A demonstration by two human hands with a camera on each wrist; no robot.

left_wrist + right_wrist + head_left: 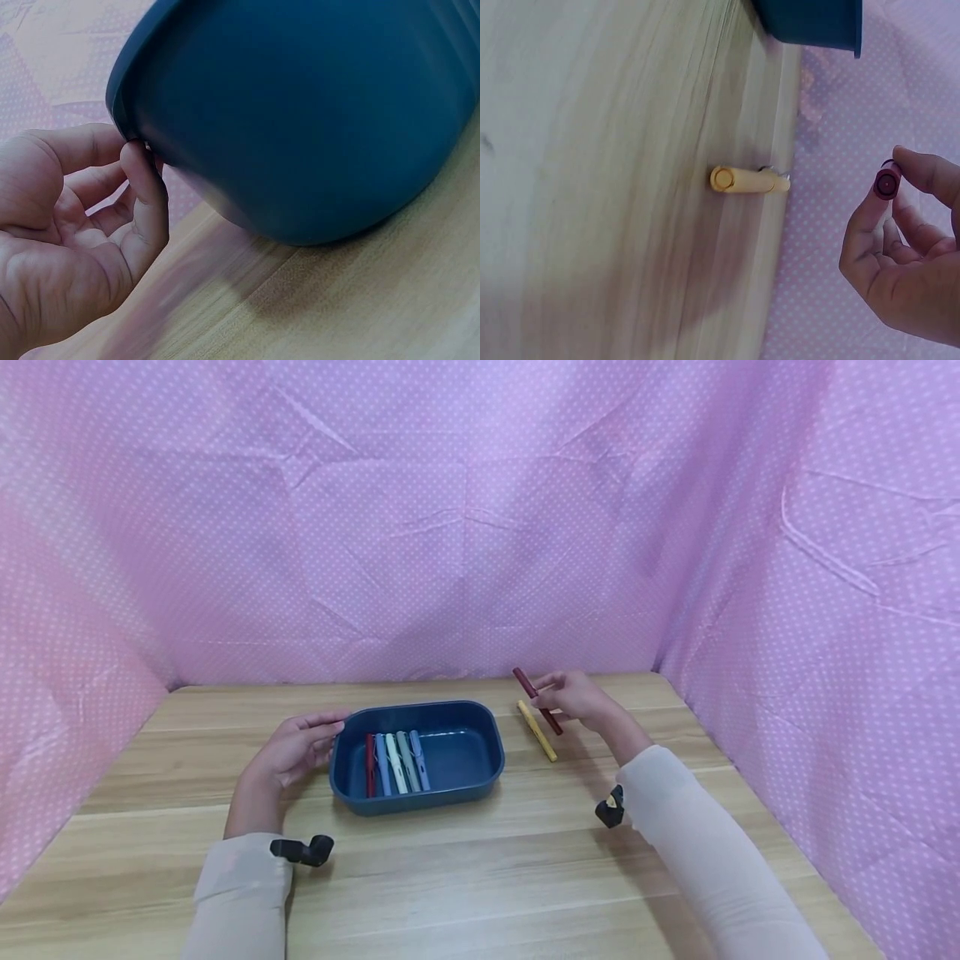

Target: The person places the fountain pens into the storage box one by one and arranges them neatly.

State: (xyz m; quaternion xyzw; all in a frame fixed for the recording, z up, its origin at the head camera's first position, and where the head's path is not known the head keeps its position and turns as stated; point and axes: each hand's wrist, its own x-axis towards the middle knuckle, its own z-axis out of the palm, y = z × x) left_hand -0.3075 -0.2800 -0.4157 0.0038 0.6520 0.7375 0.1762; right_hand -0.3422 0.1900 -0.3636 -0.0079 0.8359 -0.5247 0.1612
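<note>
In the head view, my left hand [288, 752] holds the left end of a dark blue rectangular tray [461, 760]. Up close in the left wrist view, finger and thumb pinch the tray's rim [120, 97]. Several capped pens lie side by side in its left half: a red pen [370, 766] at the far left, then blue, pale green and grey-green ones, with a blue pen [420, 762] on the right. My right hand [581, 700] pinches a dark red pen [551, 720] above the table, right of the tray. Beneath it lies a yellow pen [537, 732], its clip visible in the right wrist view.
A light wood table [450, 877] carries everything. Pink polka-dot cloth [420, 568] hangs behind the table and along both sides. Black wrist cameras sit on both sleeves, including the left camera [318, 850].
</note>
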